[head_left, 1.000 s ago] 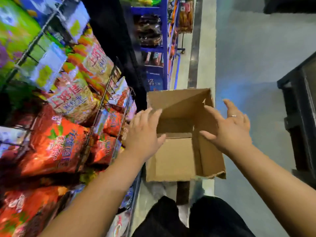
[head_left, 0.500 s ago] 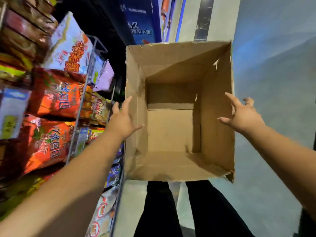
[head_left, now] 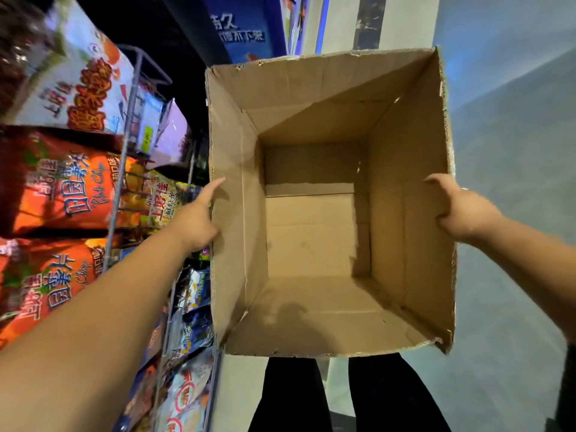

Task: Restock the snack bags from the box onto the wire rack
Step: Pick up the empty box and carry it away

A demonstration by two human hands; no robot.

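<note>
An open brown cardboard box (head_left: 311, 238) fills the middle of the view, and no bags show inside it. My left hand (head_left: 196, 219) grips its left wall, thumb over the rim and fingers outside. My right hand (head_left: 458, 210) grips the right wall the same way. To the left stands the wire rack (head_left: 124, 169), packed with snack bags: orange-red chip bags (head_left: 62, 188), a white bag with orange lettering (head_left: 78, 88), and blue bags (head_left: 193, 332) lower down.
Grey floor (head_left: 514, 213) spreads to the right of the box. A blue shelf unit with white lettering (head_left: 243, 29) stands beyond the box. My legs in black trousers (head_left: 343, 397) show below the box's near edge.
Both hands have closed in from open, spread positions and taken hold of the box's side walls. The box now looms larger and nearer, and the view has tilted down.
</note>
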